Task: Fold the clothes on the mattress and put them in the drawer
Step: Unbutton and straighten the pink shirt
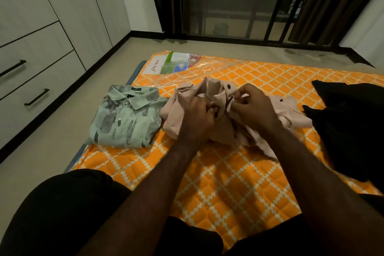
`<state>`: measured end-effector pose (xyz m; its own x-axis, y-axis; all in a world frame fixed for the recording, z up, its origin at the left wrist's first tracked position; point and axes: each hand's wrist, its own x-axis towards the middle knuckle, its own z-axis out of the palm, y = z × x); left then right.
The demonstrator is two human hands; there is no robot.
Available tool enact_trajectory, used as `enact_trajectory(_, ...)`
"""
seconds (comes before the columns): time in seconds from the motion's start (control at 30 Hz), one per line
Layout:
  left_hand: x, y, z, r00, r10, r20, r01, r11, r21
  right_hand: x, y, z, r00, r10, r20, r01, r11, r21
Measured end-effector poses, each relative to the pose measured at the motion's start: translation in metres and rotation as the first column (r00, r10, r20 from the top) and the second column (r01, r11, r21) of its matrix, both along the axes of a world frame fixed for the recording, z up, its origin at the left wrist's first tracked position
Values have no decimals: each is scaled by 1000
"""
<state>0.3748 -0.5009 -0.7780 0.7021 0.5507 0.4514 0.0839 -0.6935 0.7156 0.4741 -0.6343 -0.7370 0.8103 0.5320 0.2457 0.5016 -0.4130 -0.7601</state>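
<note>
A crumpled pale pink cotton shirt with dark buttons [216, 91] lies bunched on the orange quilted mattress with a white lattice pattern [228, 183], and both hands are on it. The left hand [197, 114] sits on the middle of the pink shirt, fingers curled into a gathered fold of cloth. The right hand [253, 108] is just beside it, thumb and fingertips pinching a small edge of the same fabric, so the grips meet near the shirt's centre. The rest of the garment spills outward from the hands on every side, one loose tail trailing toward the person. Just left of the pink shirt, edges touching or nearly so, lies a neatly folded pale green shirt with grey brush-stroke print [124, 120], collar up. To the right of the pink shirt sits a heap of black cloth [349, 122]. Well off to its left stand white drawers with black bar handles [35, 81], all closed.
</note>
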Motion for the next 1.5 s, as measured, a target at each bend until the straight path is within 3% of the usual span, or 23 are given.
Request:
enact_trajectory(0.1, 0, 5, 7, 999, -29, 30, 30, 998, -52, -12, -1, 16, 979, 176, 107, -177, 984, -2)
enact_trajectory(0.17, -3, 9, 9, 999, -52, 10, 53, 995, -86, -20, 0, 18, 908, 396, 134, -376, 914, -155)
enact_trajectory(0.23, -6, 12, 9, 997, -76, -6, 75, 992, -100, -27, 5, 8, 831, 546, 111, -465, 790, -400)
enact_trajectory(0.3, -9, 14, 8, 995, -93, -28, 89, 989, -115, -29, 13, -11, 824, 560, 86, -409, 693, -593)
enact_trajectory(0.37, -11, 14, 8, 994, -102, -42, 97, 988, -120, -23, 19, -32, 857, 508, 86, -320, 657, -683)
enact_trajectory(0.47, -12, 13, 12, 994, -99, -54, 93, 991, -97, -6, 21, -39, 932, 297, 209, -82, 732, -676)
enact_trajectory(0.53, -11, 11, 16, 982, -121, -147, 114, 992, -55, 6, 16, -38, 934, 127, 333, 114, 778, -618)
enact_trajectory(0.63, -11, 5, 18, 925, -284, -251, 296, 955, 11, 15, 11, -39, 877, 109, 468, 199, 804, -561)
enact_trajectory(0.7, -10, 2, 16, 907, -329, -264, 362, 929, 84, 15, 14, -38, 906, 245, 344, 38, 765, -643)
enact_trajectory(0.77, -9, 0, 10, 907, -324, -269, 372, 916, 153, 6, 16, -26, 936, 330, 118, -131, 641, -756)
enact_trajectory(0.87, -8, -1, 2, 933, -292, -213, 323, 937, 133, -6, 13, 0, 933, 359, 17, -198, 553, -809)
enact_trajectory(0.93, -7, -5, -3, 957, -234, -171, 244, 969, 39, -7, 7, 12, 953, 301, 23, -179, 625, -760)
enact_trajectory(1.0, -7, -7, -5, 964, -232, -129, 222, 971, -90, -8, -2, 18, 981, 189, -39, -170, 756, -632)
enact_trajectory(1.1, -8, -8, -3, 903, -406, -140, 377, 905, -196, -12, -16, 19, 986, 96, -140, -148, 890, -431)
enact_trajectory(1.2, -12, -3, 1, 835, -514, -193, 480, 854, -200, -16, -25, 15, 989, 94, -113, -128, 925, -357)
enact_trajectory(1.5, -21, -7, 3, 942, -301, -146, 251, 926, -283, -38, -29, -9, 998, -19, 61, 27, 992, -125)
